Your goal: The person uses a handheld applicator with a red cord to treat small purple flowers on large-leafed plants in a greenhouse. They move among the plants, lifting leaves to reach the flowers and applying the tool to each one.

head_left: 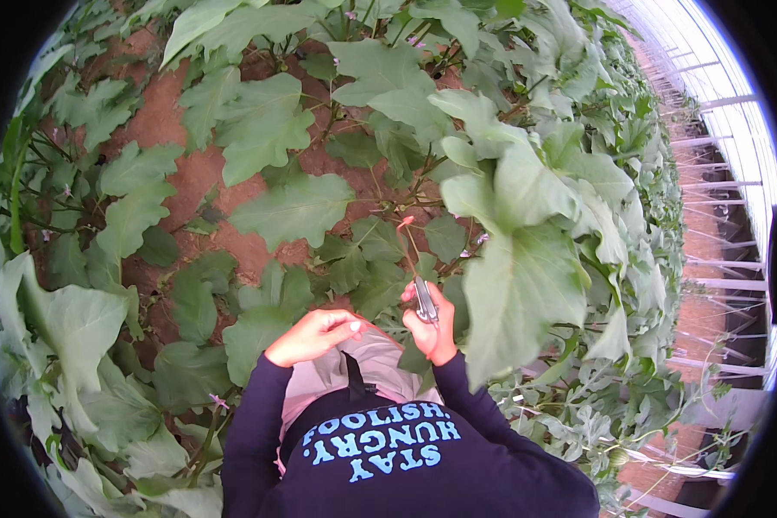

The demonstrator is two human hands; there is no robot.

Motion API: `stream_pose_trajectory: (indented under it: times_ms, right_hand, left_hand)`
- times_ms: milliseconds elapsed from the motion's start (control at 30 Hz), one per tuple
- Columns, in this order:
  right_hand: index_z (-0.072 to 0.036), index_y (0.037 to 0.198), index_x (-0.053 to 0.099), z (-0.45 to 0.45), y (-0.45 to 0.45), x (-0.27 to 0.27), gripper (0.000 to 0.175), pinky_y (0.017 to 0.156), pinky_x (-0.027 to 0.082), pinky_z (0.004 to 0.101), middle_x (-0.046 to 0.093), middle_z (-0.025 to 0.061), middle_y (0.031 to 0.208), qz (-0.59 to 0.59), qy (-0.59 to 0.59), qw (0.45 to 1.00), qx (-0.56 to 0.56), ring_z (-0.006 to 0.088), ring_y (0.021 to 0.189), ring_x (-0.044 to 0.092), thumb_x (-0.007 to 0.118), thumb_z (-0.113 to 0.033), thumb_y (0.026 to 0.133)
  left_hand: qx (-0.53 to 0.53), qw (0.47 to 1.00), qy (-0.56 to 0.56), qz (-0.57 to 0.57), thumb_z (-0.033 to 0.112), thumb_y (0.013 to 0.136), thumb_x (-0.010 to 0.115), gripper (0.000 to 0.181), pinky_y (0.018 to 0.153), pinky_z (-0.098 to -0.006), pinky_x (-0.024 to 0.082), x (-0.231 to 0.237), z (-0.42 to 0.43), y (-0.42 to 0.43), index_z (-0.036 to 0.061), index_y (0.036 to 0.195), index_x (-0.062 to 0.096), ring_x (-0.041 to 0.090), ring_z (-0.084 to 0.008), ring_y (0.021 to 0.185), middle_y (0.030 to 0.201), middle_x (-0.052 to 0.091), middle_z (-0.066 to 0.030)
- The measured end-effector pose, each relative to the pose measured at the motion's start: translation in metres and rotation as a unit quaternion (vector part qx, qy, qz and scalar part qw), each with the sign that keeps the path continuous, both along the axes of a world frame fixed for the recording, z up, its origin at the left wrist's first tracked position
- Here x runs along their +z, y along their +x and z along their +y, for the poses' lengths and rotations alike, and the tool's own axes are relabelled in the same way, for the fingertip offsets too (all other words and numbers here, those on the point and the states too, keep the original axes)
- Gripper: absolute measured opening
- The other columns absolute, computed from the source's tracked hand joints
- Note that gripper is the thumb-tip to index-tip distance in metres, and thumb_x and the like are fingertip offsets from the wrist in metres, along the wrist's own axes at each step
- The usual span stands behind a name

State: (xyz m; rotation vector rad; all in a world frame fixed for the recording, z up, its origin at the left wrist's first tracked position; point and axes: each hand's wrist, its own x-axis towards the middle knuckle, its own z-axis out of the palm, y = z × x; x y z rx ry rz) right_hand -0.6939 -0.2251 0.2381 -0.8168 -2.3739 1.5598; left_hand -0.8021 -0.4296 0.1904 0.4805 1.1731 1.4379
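Note:
My right hand (432, 320) is closed around a small metal hand tool (423, 299), held upright in front of my lap. Just beyond the tool runs a thin reddish-brown strip (406, 249) with an orange-red end; whether it belongs to the tool or the plant is unclear. My left hand (320, 333) rests near my left thigh, fingers curled and thumb against them. Nothing shows in its grip, though the palm side is hidden. Eggplant plants (294, 210) with broad lobed leaves stand close in front, and one large leaf (524, 291) hangs just right of my right hand.
Brown soil (201, 175) shows between the leaves. Purple flowers (482, 238) hang among the stems. At right, a greenhouse wall with metal bars (719, 184) runs beside a path. Lower right, a watermelon vine (583, 421) bears a small striped fruit (617, 456).

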Motion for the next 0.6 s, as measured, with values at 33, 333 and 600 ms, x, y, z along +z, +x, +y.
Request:
stream_pose_trajectory:
  times_ms: [33,333,600]
  right_hand:
    - [0.001,0.104,0.06,0.005,-0.009,-0.004,0.036,0.074,0.05,0.0275,0.063,0.0066,0.09,-0.068,0.064,0.996,-0.018,0.0135,0.079,0.061,0.06,-0.001,0.067]
    - [-0.002,0.097,0.061,0.138,-0.012,-0.146,0.035,0.074,0.049,0.0488,0.064,0.0204,0.086,-0.244,0.369,0.896,0.04,0.042,0.083,0.062,0.072,-0.017,0.067]
    - [-0.002,0.099,0.061,0.17,-0.017,-0.18,0.036,0.08,0.049,0.0497,0.065,0.0193,0.094,-0.289,0.365,0.885,0.01,0.0418,0.091,0.061,0.071,-0.018,0.068]
  left_hand:
    - [0.023,1.0,0.008,-0.009,0.027,0.101,0.055,0.03,0.085,-0.0266,0.047,-0.013,-0.007,-0.004,0.0001,0.108,0.067,0.058,-0.0078,0.093,0.097,0.068,-0.0018]
    - [0.202,0.967,-0.054,-0.146,0.023,0.103,0.051,0.027,0.055,-0.0169,0.03,-0.069,-0.042,-0.006,0.0024,0.114,0.065,0.036,0.0006,0.059,0.092,0.068,0.0017]
    - [0.253,0.939,-0.127,-0.197,0.023,0.102,0.053,0.027,0.054,-0.0164,0.028,-0.078,-0.053,-0.02,0.0013,0.113,0.065,0.032,0.001,0.059,0.09,0.067,0.0018]
